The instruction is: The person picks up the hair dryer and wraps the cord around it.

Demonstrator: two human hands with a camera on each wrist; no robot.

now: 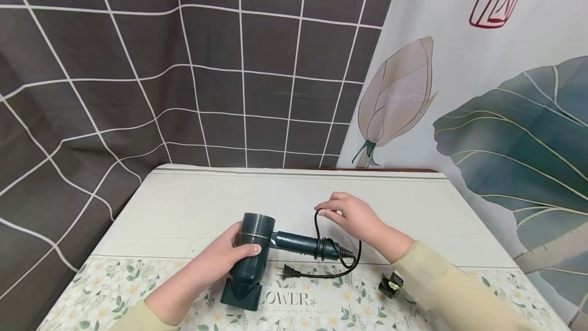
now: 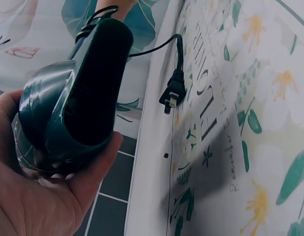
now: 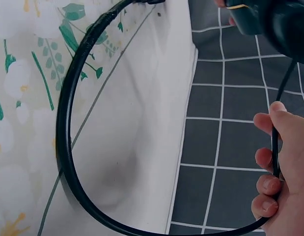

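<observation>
A dark green hair dryer point(image 1: 250, 264) is gripped round its barrel by my left hand point(image 1: 231, 252), thumb across the front. Its flat nozzle point(image 2: 95, 93) faces the camera in the left wrist view. The handle point(image 1: 296, 242) points right, with turns of black cord point(image 1: 317, 229) wound near its end. My right hand point(image 1: 353, 216) holds a stretch of that cord above the handle; in the right wrist view the cord point(image 3: 275, 147) runs under its curled fingers. From there the cord loops down to a two-pin plug point(image 1: 289, 272), which hangs close over the table.
A white table cover point(image 1: 197, 193) with a floral, lettered front part lies underneath. By my right sleeve sits a small black object point(image 1: 390, 285) with a yellowish patch. Behind the table hang a dark grid curtain point(image 1: 266, 91) and a flower-print curtain point(image 1: 459, 116).
</observation>
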